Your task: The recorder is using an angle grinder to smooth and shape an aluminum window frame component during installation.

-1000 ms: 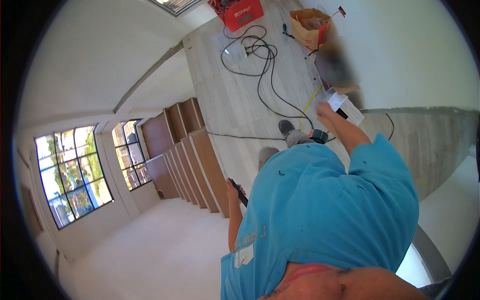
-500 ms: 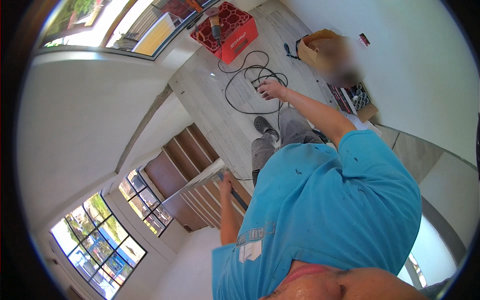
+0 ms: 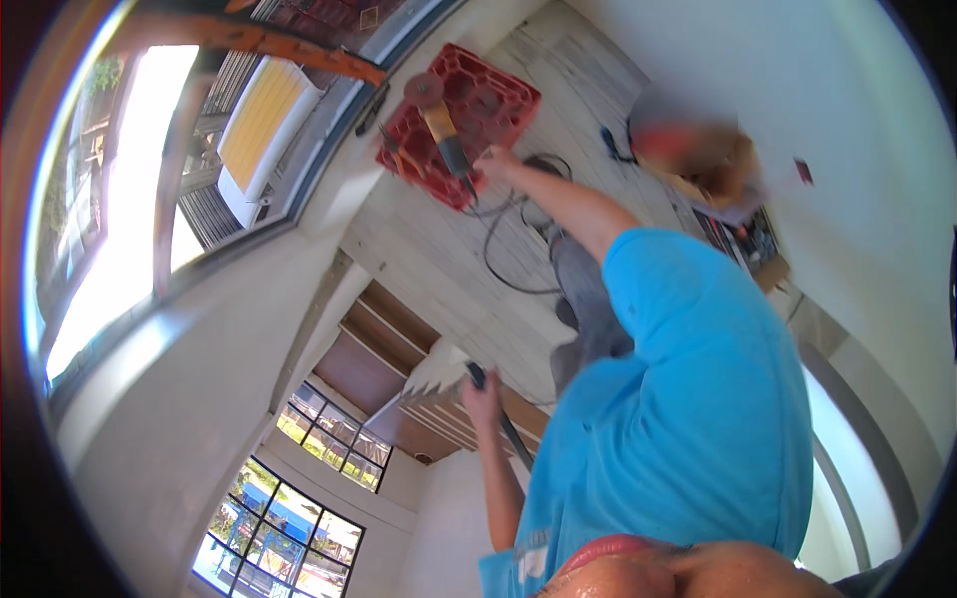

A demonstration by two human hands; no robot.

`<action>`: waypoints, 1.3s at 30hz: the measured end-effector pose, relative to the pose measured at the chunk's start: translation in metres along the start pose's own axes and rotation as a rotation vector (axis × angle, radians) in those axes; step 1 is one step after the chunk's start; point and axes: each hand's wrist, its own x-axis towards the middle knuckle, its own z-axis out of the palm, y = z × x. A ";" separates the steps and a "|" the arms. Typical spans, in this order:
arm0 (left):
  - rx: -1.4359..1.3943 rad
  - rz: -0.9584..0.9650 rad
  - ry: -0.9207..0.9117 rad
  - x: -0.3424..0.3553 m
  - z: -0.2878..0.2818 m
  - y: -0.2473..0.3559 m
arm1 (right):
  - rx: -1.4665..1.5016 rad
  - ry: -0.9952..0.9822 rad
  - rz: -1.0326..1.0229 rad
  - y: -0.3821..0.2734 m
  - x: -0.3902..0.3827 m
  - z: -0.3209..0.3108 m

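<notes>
My right hand (image 3: pixel 495 161) reaches out to a red plastic crate (image 3: pixel 506 82). Its fingers look outstretched and somewhat blurred, close beside the dark rear end of an angle grinder (image 3: pixel 441 125); whether they touch it is unclear. That grinder has a yellow body and a round disc, and it lies across the crate's top. Orange-handled pliers (image 3: pixel 404 154) rest on the crate too. Down at the left, my left hand (image 3: pixel 482 391) is closed around a dark bar (image 3: pixel 513 436), whose upper end sticks out past the fingers.
A black cable (image 3: pixel 490 254) lies looped on the floor by my legs. Along the right wall stand a brown paper bag (image 3: pixel 743 184), partly blurred, and a cardboard box (image 3: pixel 770 271). A staircase (image 3: pixel 374 364) is at the left. A window ledge (image 3: pixel 314 204) borders the crate.
My right hand has moved from above the looped cable to the crate and grinder. The view has shifted closer to the window. My left hand still holds the bar.
</notes>
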 end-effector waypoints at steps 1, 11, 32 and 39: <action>-0.100 0.038 0.024 0.008 0.013 0.019 | -0.173 0.129 -0.041 -0.010 0.031 0.017; 0.221 -0.127 -0.277 0.150 0.048 0.189 | -0.431 0.424 0.030 -0.005 0.142 0.074; -0.186 0.550 -0.986 0.244 -0.150 0.392 | 1.333 -0.197 -0.310 -0.271 -0.157 0.020; -0.051 0.753 -1.392 0.216 -0.216 0.411 | 1.405 0.015 -0.827 -0.320 -0.243 0.065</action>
